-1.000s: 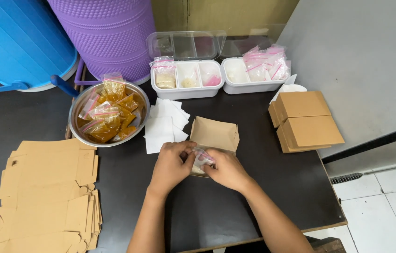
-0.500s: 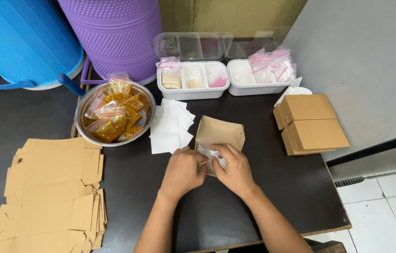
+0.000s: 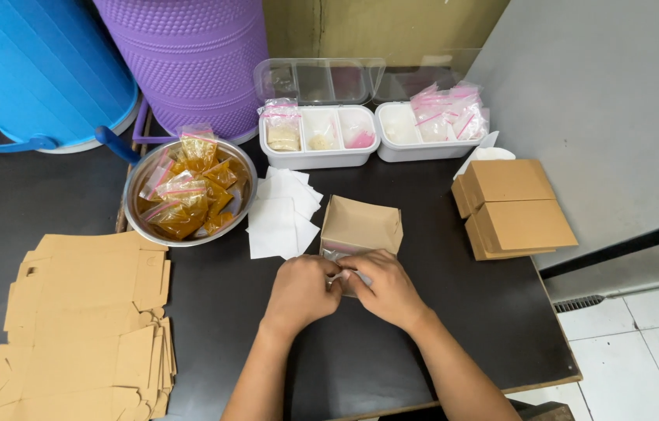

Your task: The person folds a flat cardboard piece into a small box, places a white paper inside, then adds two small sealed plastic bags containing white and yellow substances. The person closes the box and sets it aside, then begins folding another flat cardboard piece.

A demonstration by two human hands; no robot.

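My left hand [image 3: 302, 292] and my right hand [image 3: 386, 288] meet at the middle of the dark table [image 3: 438, 327], both pinching a small clear plastic bag [image 3: 342, 274] with a pink strip. The bag is mostly hidden by my fingers. Just beyond them stands an open brown cardboard box [image 3: 361, 226], its mouth toward me. A pile of white paper sheets [image 3: 282, 212] lies left of the box.
A metal bowl [image 3: 136, 222] holds several bags of yellow-brown contents. Flat brown box blanks [image 3: 88, 320] are stacked at the left. Two closed brown boxes [image 3: 512, 206] sit at right. White compartment trays [image 3: 321, 136] with small bags stand at the back, before blue [image 3: 29, 66] and purple [image 3: 189, 54] drums.
My hands stay together on the small bag in front of the open box, shifting slightly. The view has tilted a little.
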